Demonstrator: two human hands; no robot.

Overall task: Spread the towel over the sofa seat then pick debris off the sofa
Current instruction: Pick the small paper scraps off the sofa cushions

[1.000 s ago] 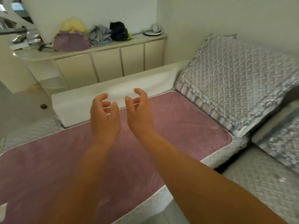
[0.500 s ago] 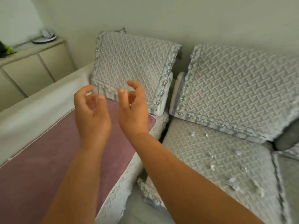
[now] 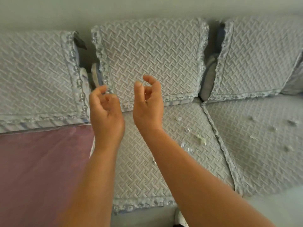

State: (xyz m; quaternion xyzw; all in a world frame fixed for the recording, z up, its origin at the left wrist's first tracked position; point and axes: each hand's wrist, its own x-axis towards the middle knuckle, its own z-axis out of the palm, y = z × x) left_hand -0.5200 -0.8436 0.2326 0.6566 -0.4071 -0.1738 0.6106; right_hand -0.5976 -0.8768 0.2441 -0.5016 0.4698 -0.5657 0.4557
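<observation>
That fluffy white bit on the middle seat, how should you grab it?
Pinch the fluffy white bit at its raised top with fingertips, coming straight down. It lies loose on the flat middle seat cushion, nothing beside it. The right hand, empty, is nearest.

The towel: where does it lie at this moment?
In the head view the purple towel lies flat on the left seat of the sofa, below the left back cushion, its right edge beside the left hand.
</observation>
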